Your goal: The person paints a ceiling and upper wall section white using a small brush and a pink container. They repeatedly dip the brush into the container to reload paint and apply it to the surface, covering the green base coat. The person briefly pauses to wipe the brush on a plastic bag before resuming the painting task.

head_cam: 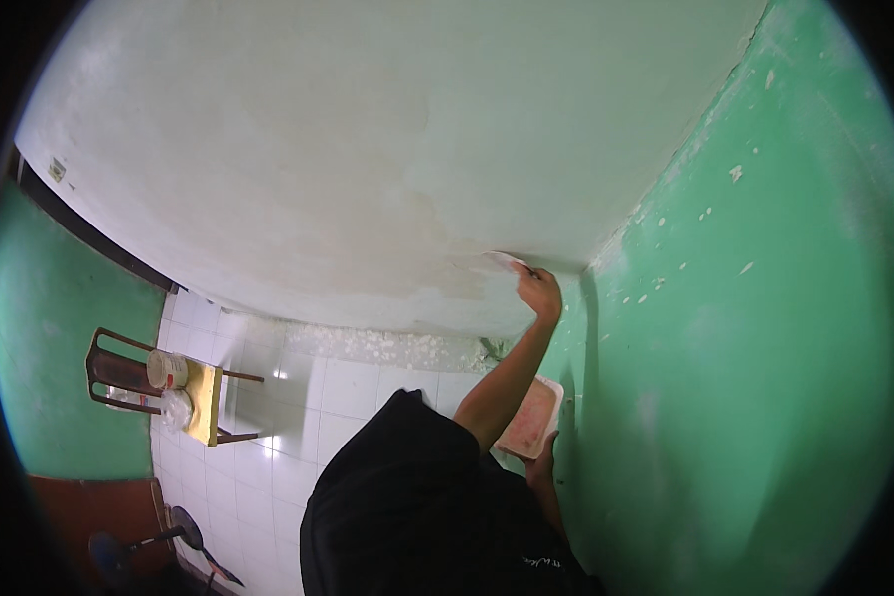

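My left hand (540,293) is raised to the off-white wall (328,179), close to the corner with the green wall. It grips a putty knife or scraper (505,259), whose pale wide blade lies against or very near the wall. Lower down, my right hand (542,458) holds a shallow rectangular tray (533,419) by its near edge. Inside the tray is a pinkish surface or smeared material. My left forearm covers part of the tray. Damp-looking beige patches show on the wall left of the blade.
The green wall (715,335), with pale spots, rises close on my right. On the tiled floor (350,387) to the left stands a wooden chair (207,402) holding a white tub (167,370) and a clear plastic bag (176,408). What looks like a fan (186,527) is at lower left.
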Demonstrator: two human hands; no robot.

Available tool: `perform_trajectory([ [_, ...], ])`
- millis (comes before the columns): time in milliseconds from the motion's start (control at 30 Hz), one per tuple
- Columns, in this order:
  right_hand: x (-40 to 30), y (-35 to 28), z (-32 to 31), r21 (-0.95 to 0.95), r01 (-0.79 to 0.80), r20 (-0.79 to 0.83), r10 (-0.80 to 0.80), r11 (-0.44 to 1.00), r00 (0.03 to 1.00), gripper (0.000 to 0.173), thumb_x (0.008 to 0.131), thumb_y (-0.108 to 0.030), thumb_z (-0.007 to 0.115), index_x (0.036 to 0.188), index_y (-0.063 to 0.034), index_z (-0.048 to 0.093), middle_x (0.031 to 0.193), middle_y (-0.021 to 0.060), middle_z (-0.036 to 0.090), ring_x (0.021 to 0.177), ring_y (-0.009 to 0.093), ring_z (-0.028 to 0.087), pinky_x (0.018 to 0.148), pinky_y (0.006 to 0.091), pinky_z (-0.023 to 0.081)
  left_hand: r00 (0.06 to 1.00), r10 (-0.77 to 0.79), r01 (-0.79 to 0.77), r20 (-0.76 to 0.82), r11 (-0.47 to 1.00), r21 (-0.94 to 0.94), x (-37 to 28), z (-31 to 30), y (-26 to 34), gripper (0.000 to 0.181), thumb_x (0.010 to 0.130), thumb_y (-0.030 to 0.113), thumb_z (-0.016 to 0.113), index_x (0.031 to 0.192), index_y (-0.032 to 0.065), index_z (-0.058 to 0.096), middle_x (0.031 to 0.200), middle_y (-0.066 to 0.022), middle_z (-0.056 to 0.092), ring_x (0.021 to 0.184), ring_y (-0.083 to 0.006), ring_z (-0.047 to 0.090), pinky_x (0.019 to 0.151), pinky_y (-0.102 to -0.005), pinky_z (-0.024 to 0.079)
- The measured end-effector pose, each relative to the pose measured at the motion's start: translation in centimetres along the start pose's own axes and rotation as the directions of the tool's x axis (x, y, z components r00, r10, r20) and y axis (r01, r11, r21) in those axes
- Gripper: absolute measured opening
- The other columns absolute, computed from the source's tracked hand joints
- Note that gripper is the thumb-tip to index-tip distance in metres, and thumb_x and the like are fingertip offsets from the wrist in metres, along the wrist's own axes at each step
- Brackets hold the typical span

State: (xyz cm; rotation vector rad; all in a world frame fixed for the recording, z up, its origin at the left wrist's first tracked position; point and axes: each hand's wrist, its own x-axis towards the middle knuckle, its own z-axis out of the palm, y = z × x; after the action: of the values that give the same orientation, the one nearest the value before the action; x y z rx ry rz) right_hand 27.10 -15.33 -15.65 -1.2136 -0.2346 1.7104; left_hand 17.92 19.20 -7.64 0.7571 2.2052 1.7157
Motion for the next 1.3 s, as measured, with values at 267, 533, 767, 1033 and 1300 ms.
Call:
perform_trajectory([
  [267, 0.5, -0.8, -0.3, 0.05, 0.049, 0.071, -0.053, 0.998, 0.996, 0.082, 0.091, -0.065, 0.035, 0.147, -0.0066, 0.016, 0.146, 0.0165, 0.029, 0.132, 0.036, 0.034, 0.102, 0.0551, 0.037, 0.905, -0.369, 0.426, 0.214, 0.799, -0.425, -0.3, -6.7, -12.4, 0.006, 0.078, 0.002, 0.052, 0.079, -0.0014, 0.057, 0.073, -0.0118, 0.061, 0.062, -0.0242, 0.061, 0.055, -0.037, 0.049],
  [533, 0.7, 0.2, -1.0, 0.006, -0.014, 0.011, 0.014, 1.0, 1.0, 0.081, 0.091, -0.065, 0.034, 0.147, -0.0086, 0.018, 0.147, 0.0149, 0.029, 0.132, 0.035, 0.035, 0.099, 0.0546, 0.041, 0.546, -0.793, 0.758, 0.272, 0.329, -0.563, 14.2, -9.5, -24.7, 0.025, 0.083, 0.007, 0.056, 0.107, 0.0061, 0.054, 0.089, -0.0101, 0.062, 0.072, -0.0238, 0.061, 0.057, -0.0372, 0.053],
  [767, 0.9, 0.0, -1.6, 0.025, 0.039, 0.035, -0.04, 0.999, 0.999, 0.086, 0.089, -0.066, 0.037, 0.147, -0.0063, 0.014, 0.145, 0.0173, 0.028, 0.131, 0.04, 0.032, 0.1, 0.0587, 0.038, 0.756, -0.649, 0.58, 0.08, 0.609, -0.54, 10.8, -6.3, -16.7, 0.029, 0.091, 0.025, 0.052, 0.078, 0.0003, 0.058, 0.072, -0.0069, 0.058, 0.062, -0.0159, 0.052, 0.05, -0.0314, 0.042],
  [1033, 1.4, -0.6, -0.8, 0.009, 0.016, 0.003, -0.016, 1.0, 1.0, 0.081, 0.09, -0.064, 0.037, 0.146, -0.0066, 0.021, 0.143, 0.0147, 0.035, 0.129, 0.035, 0.038, 0.099, 0.0523, 0.041, 0.993, -0.105, 0.119, 0.06, 0.942, -0.314, 2.1, -6.7, -4.8, 0.018, 0.083, 0.005, 0.048, 0.076, -0.0091, 0.056, 0.062, -0.0221, 0.057, 0.055, -0.0289, 0.053, 0.057, -0.0423, 0.042],
  [1300, 2.4, -0.9, -1.5, 0.016, 0.047, 0.036, -0.047, 0.999, 0.998, 0.077, 0.092, -0.064, 0.032, 0.145, -0.0087, 0.025, 0.142, 0.0136, 0.038, 0.126, 0.033, 0.043, 0.093, 0.0516, 0.047, 0.985, -0.065, 0.11, 0.162, 0.953, -0.282, -1.4, -10.3, -3.6, 0.02, 0.086, 0.01, 0.052, 0.081, -0.0088, 0.059, 0.065, -0.019, 0.061, 0.054, -0.0237, 0.057, 0.052, -0.04, 0.043],
])
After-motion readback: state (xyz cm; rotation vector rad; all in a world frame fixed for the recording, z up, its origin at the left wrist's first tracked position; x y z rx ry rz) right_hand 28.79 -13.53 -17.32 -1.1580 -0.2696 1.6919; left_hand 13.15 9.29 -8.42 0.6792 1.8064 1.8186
